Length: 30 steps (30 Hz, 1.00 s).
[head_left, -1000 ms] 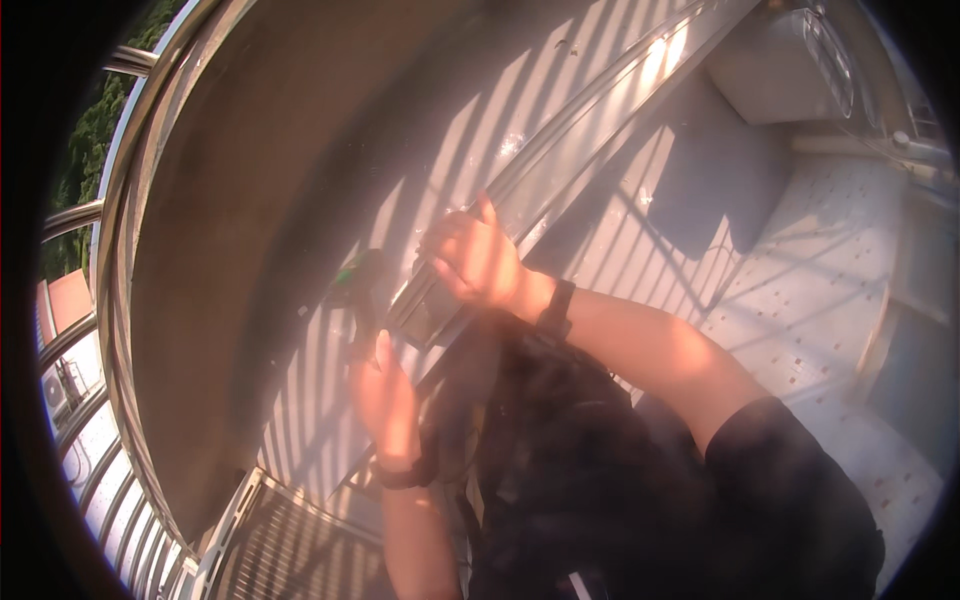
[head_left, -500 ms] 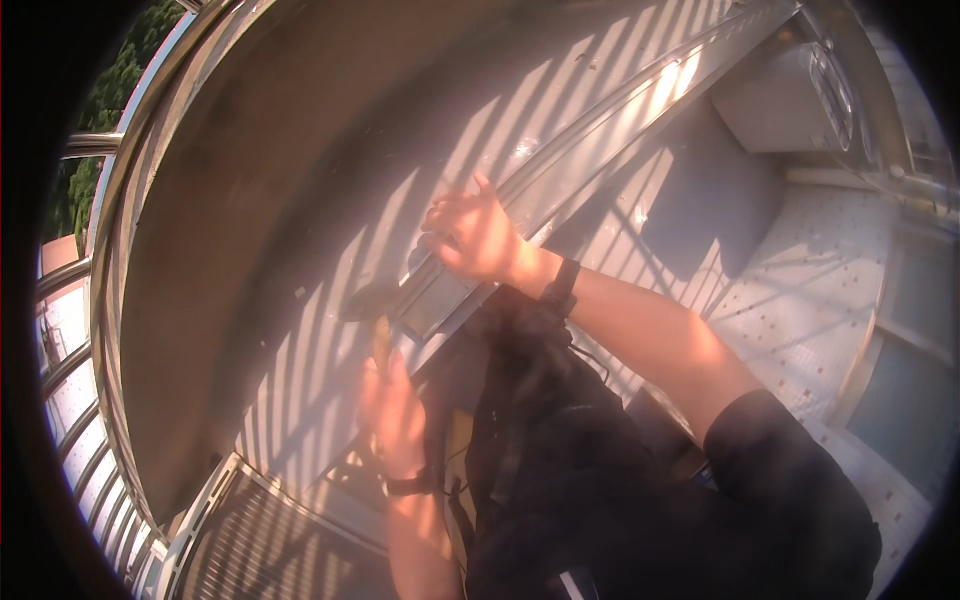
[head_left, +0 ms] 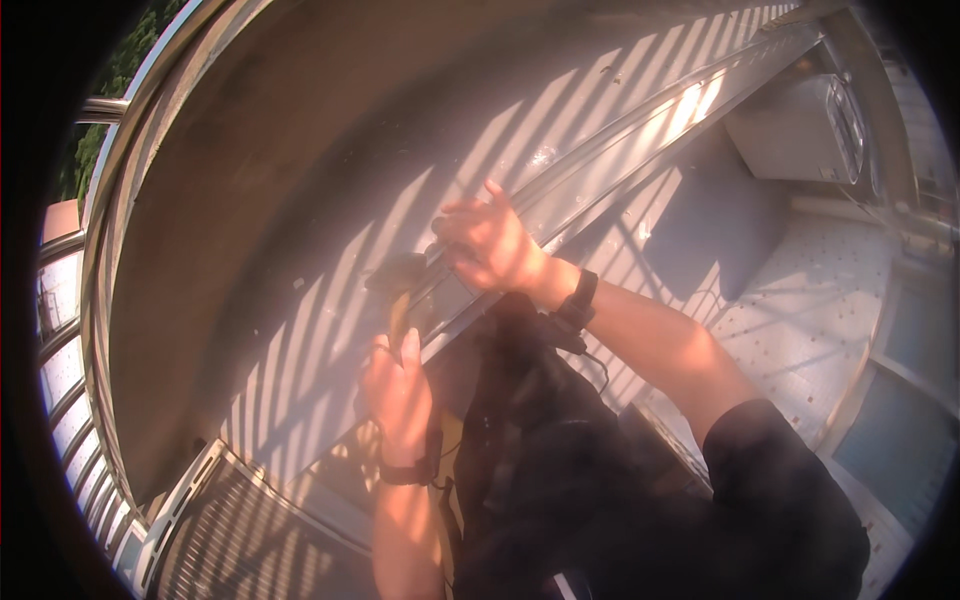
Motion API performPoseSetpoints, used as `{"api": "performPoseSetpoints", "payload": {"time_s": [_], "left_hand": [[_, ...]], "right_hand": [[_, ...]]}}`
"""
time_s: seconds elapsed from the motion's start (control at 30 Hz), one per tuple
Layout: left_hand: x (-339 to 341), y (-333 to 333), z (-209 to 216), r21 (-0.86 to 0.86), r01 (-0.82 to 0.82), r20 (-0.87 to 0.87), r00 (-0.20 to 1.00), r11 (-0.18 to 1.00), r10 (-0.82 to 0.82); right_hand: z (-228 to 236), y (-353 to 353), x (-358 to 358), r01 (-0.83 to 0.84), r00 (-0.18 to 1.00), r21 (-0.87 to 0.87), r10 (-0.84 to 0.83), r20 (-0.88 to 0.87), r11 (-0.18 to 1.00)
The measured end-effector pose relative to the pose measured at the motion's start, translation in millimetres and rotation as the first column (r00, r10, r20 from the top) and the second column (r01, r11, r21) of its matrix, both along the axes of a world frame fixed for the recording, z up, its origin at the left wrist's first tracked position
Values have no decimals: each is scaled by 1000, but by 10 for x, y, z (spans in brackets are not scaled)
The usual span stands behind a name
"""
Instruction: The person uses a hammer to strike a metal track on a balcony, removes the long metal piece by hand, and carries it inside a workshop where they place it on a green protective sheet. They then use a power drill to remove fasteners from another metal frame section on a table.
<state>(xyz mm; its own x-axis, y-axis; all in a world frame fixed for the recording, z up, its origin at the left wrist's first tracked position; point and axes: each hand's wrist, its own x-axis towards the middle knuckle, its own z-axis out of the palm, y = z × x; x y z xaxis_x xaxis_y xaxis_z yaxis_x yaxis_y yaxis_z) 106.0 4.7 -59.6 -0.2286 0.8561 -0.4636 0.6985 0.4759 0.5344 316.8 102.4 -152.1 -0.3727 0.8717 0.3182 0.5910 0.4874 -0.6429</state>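
Observation:
My left hand [head_left: 398, 395] is closed round the wooden handle of a hammer [head_left: 397, 318]. Its grey, slightly blurred head is beside the near end of a long metal rail [head_left: 650, 140]. Over that same end is my right hand [head_left: 492, 245], fingers curled and thumb raised. What the curled fingers grip is hidden, so whether it is the rail or a small piece on it I cannot tell. The rail slants away to the upper right across a striped patch of sunlight.
A curved metal railing [head_left: 62, 248] runs down the left side. At the lower left lies a slatted grille [head_left: 250, 530]. A pale boxy unit [head_left: 795, 125] stands at the upper right, above a tiled floor [head_left: 800, 280]. My dark-clothed legs are close below the rail.
My left hand has risen slightly with the hammer, and its head is now nearer my right hand. The whole view has shifted a little; my right hand keeps its place on the rail.

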Motion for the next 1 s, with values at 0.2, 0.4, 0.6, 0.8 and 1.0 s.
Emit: {"api": "performPoseSetpoints", "payload": {"time_s": [0.2, 0.4, 0.6, 0.8, 1.0], "left_hand": [[-142, -116, -133, 35, 46, 86, 995, 998, -49], [-208, -204, -231, -101, -188, 407, 888, 977, 213], [-213, -149, -177, -151, -234, 355, 894, 960, 273], [-260, -184, -215, -135, -214, 318, 915, 967, 247], [-217, -163, -224, -168, -259, 372, 877, 951, 304]], "right_hand": [[256, -165, 302, 90, 964, -189, -133, -229, 978], [459, -247, 288, 121, 872, -608, -377, -312, 784], [380, -101, 119, 75, 933, -614, -272, -234, 786], [339, -61, -41, 90, 972, -581, -198, -124, 809], [356, -48, -130, 195, 963, -545, -265, -52, 816]]}}
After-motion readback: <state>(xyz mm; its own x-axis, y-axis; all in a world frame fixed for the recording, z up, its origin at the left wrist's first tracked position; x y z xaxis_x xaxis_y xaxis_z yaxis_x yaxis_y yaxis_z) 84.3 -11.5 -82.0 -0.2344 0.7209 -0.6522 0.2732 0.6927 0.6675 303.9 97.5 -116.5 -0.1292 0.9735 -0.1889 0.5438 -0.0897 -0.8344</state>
